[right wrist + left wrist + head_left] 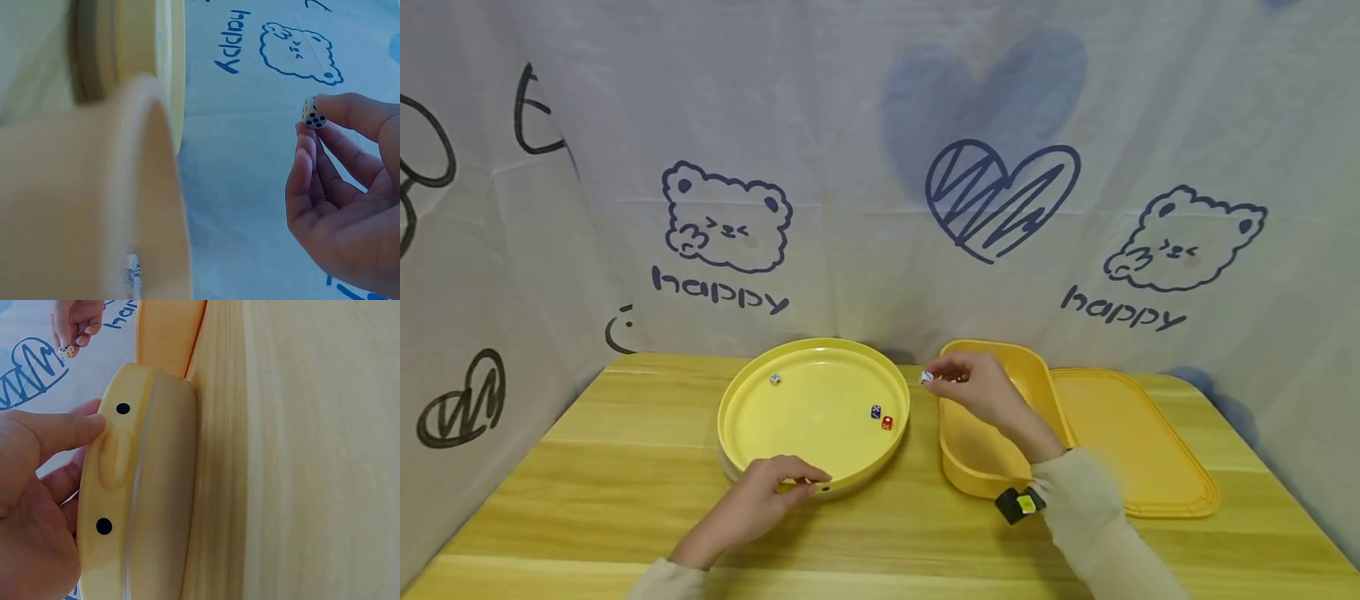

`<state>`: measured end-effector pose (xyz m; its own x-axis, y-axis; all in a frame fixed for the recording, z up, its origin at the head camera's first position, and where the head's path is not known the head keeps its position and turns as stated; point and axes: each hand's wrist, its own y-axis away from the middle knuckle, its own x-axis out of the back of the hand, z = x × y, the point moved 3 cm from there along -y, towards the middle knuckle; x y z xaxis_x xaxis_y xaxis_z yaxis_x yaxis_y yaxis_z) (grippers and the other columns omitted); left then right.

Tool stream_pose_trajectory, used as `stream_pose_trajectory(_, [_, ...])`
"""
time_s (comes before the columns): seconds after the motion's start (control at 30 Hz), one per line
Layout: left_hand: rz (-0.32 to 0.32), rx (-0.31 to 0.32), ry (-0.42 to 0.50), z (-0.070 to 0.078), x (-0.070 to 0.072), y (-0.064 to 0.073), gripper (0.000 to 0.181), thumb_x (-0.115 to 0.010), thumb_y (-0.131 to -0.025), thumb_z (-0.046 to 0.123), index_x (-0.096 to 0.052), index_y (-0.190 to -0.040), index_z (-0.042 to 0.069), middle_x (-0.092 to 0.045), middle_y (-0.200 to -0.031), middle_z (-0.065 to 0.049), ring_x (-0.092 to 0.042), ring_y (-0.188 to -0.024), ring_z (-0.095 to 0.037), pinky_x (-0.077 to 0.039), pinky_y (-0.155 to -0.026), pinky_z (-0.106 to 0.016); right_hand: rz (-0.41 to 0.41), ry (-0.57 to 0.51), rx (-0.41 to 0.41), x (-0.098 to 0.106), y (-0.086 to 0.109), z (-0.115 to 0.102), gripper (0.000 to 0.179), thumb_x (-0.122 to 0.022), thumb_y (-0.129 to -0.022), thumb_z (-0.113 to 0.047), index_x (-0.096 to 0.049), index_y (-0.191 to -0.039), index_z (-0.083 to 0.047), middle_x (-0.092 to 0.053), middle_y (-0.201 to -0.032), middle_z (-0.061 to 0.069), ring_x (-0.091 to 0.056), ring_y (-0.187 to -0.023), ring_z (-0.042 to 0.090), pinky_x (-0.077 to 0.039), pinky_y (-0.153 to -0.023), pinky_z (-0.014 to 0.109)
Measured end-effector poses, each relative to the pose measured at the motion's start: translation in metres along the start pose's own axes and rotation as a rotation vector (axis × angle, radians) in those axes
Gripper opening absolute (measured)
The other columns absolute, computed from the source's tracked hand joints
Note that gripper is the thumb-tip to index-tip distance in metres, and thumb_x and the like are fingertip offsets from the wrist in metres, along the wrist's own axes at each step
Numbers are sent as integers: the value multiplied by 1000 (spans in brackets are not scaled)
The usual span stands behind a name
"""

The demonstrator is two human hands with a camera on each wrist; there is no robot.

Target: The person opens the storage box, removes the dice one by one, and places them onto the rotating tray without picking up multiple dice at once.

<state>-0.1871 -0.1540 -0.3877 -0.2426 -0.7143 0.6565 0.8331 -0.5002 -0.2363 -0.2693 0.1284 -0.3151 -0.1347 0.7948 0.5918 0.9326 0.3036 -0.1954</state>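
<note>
Between thumb and fingertips my right hand [977, 387] pinches a white die [927, 378] with dark pips, raised over the left edge of a yellow-orange rectangular box [951, 462]. In the right wrist view the die [313, 115] shows clearly in the fingertips. The near rim of a round yellow tray [730, 450] is held by my left hand [767, 500], thumb outside and fingers over the rim. Another white die [775, 379] lies at the tray's back left. A blue die [876, 412] and a red die [887, 423] lie close together at its right side.
To the right of the box a flat yellow-orange lid [1138, 442] lies on the wooden table [865, 550]. Small patterned items [132, 275], partly hidden, show inside the box in the right wrist view. A printed white cloth [850, 208] hangs behind.
</note>
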Motion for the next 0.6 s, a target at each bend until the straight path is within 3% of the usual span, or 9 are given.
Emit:
stream_pose_trajectory(0.33, [-3,6,1,-1,-1,0,19,-64,-90,0,-73,-105,8,-71,-99,1,-64,-89,-12,-53,-77,-27,34,-72,-2,-27,4,11,16,-72,-86,-9,-72,-100,-2,-67,-90,2,-58,-82,18,-51,-74,29])
stream_pose_trajectory(0.6, [11,-8,-25,-2,-1,0,19,-65,-90,0,-73,-105,8,-71,-99,0,-64,-89,-12,-54,-76,-27,5,-73,-11,-44,3,4,17,-73,-86,-12,-73,-101,-3,-67,-90,1,-58,-81,16,-50,-72,28])
